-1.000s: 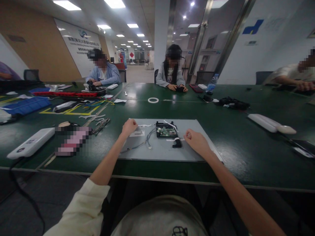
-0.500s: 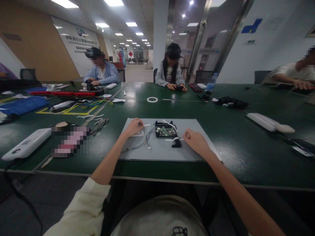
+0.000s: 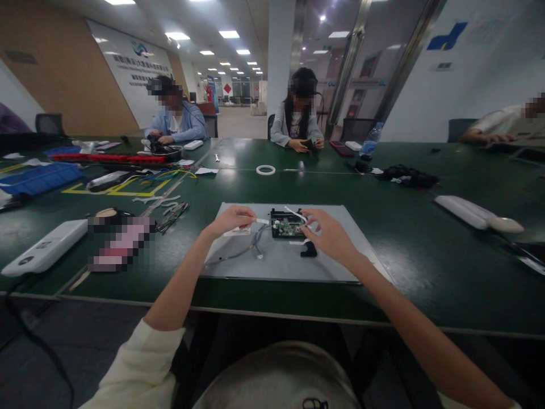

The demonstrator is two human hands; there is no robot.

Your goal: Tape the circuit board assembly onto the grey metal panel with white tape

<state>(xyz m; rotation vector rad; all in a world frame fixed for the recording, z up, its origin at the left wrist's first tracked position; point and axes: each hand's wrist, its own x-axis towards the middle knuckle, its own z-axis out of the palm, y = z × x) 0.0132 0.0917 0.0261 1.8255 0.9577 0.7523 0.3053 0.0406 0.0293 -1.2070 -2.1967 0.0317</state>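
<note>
My left hand [image 3: 233, 220] is closed in a pinch on a small white strip [image 3: 262, 221], left of the circuit board [image 3: 286, 228] in its black housing [image 3: 275, 216]. At the board's right edge, my right hand [image 3: 327, 234] curves with thumb and forefinger apart, close around the end of a white ribbon cable [image 3: 294, 213]. Whether the fingertips touch that cable, I cannot tell. Grey-blue wires [image 3: 254, 241] curl on the panel left of the board. A small black part [image 3: 308, 249] lies just below it. Everything rests on a flat grey panel [image 3: 272, 270].
On the green table [image 3: 409, 255], a white device [image 3: 45, 247], a pink item [image 3: 123, 241] and a blue bin [image 3: 40, 180] lie left. A white ring [image 3: 265, 170] lies beyond the panel. Another white device [image 3: 462, 212] is at right. Several people sit around the table.
My right hand has moved left and up from the panel's right side to the ribbon cable, its fingers opening. My left hand has stretched its fingers slightly rightward with the white strip.
</note>
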